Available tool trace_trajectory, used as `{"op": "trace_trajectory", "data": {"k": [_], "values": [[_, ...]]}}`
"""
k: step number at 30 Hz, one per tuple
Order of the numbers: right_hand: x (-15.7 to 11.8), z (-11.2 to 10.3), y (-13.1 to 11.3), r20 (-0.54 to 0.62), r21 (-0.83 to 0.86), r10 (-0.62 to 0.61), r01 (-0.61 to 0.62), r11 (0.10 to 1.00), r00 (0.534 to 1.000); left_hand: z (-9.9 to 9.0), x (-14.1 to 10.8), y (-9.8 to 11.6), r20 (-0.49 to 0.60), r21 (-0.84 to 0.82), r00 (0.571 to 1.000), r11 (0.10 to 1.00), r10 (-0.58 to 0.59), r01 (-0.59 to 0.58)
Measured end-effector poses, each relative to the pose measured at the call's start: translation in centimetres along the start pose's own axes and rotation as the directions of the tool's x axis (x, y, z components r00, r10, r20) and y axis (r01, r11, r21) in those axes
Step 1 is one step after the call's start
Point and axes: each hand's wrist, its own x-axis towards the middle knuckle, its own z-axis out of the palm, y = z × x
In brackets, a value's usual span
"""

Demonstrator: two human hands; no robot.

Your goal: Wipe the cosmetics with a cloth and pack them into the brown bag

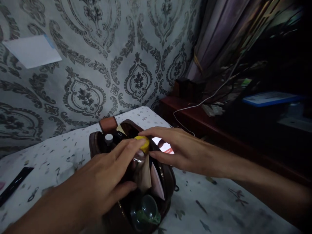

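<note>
A dark brown pouch [96, 141] stands open on the patterned table [214, 204]. Inside it I see a clear bottle with a yellow cap [144, 143], a small bottle with a white cap [108, 138], a glass jar with a green lid [145, 211] and some paper sachets [156, 182]. My left hand [107, 182] lies over the pouch, its fingers wrapped around the yellow-capped bottle. My right hand [180, 149] reaches in from the right, fingertips on the yellow cap and thumb against the pouch's rim.
A flat black object [14, 185] lies at the table's left edge. A white paper [31, 50] is stuck on the patterned wall. To the right stands a dark red wooden shelf [195, 120] with a white cable [209, 96] and a curtain behind.
</note>
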Motion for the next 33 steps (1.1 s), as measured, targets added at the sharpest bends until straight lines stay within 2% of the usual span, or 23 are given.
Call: {"op": "trace_trajectory", "data": {"k": [3,8,11,13,17,20,27,33], "values": [[-0.5,0.0,-0.1,-0.015,0.049,-0.011,0.012,0.999,1.0,0.3,0.3,0.2,0.033,0.014,0.999,1.0,-0.025,0.025],[-2.3,-0.1,0.2,0.012,0.112,-0.01,0.008,0.994,1.0,-0.4,0.6,0.9,0.035,0.027,0.999,1.0,0.016,-0.016],[-3.6,0.6,0.2,0.041,0.096,0.013,-0.017,0.995,0.999,-0.8,0.6,1.3,0.037,0.022,0.999,1.0,0.01,-0.011],[-4.0,1.4,-0.1,0.019,0.084,0.027,-0.028,0.996,0.999,-0.9,0.7,1.3,0.028,0.012,0.999,1.0,-0.018,0.018],[-3.8,2.9,-0.6,-0.083,0.058,0.018,-0.013,0.998,0.996,-0.9,0.7,1.0,0.029,-0.001,0.998,0.998,-0.062,0.062],[-3.5,3.3,-0.5,-0.111,0.049,0.011,-0.005,0.999,0.994,-1.2,0.4,0.5,0.055,-0.014,0.998,0.999,-0.042,0.042],[-3.9,3.2,-0.3,-0.11,0.045,0.007,-0.002,0.999,0.994,-2.0,-0.4,0.3,0.163,0.08,0.986,0.997,-0.032,0.019],[-4.1,3.3,-0.3,-0.069,0.09,-0.007,0.013,0.996,0.998,-1.2,-0.1,1.2,0.114,0.095,0.993,0.995,-0.02,0.009]]}}
